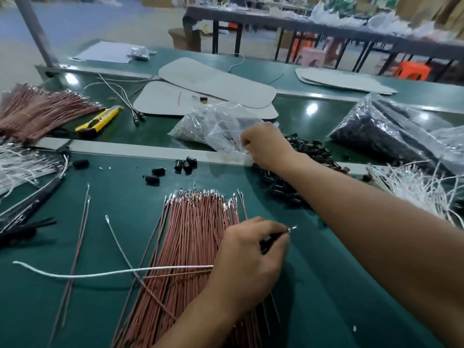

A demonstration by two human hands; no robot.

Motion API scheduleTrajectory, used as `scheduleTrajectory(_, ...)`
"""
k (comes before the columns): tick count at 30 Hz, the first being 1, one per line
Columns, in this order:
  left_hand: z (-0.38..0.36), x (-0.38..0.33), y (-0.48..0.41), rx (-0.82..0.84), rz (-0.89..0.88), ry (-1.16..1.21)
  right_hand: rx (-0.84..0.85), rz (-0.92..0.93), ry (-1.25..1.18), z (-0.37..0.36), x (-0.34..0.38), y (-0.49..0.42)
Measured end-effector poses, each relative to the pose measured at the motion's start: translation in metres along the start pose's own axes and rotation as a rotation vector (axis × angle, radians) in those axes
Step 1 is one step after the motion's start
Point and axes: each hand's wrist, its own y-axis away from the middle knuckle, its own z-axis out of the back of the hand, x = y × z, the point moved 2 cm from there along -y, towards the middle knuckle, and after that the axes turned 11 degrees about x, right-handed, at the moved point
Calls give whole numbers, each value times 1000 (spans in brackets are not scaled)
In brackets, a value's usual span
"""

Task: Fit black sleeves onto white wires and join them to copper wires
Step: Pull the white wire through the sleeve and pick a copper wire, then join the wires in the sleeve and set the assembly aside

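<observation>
Pinching white wire (113, 272), left hand (251, 257) — right hand (266, 144) curled, perhaps gripping bag (213, 124).

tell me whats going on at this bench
A person is assembling wires at a green bench. The left hand grips a white wire with a black sleeve near its metal tip, above a bundle of copper wires. The curled right hand reaches to a clear bag beside a pile of black sleeves.

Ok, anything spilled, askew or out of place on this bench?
Nothing looks damaged. A few black sleeves lie scattered on the green mat, apart from the main pile beside the right forearm. Several single copper wires lie askew to the left of the bundle.
</observation>
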Motion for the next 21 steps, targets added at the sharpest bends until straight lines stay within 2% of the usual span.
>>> scheduleTrajectory(5, -1, -2, 0, -8, -5, 20, -131, 51, -27, 12, -6, 25)
scheduleTrajectory(11, -2, -3, -1, 22, -13, -45, -282, 48, -530, 31, -14, 104)
scheduleTrajectory(16, -4, -3, 1, 26, -37, -102, -231, 62, -907, 12, -22, 191)
scheduleTrajectory(19, -6, -5, 0, 35, -32, -109, -147, 124, -940, -5, -14, 215)
scheduleTrajectory(21, -8, -6, -1, 39, -28, -137, -154, 123, -931, -12, -8, 220)
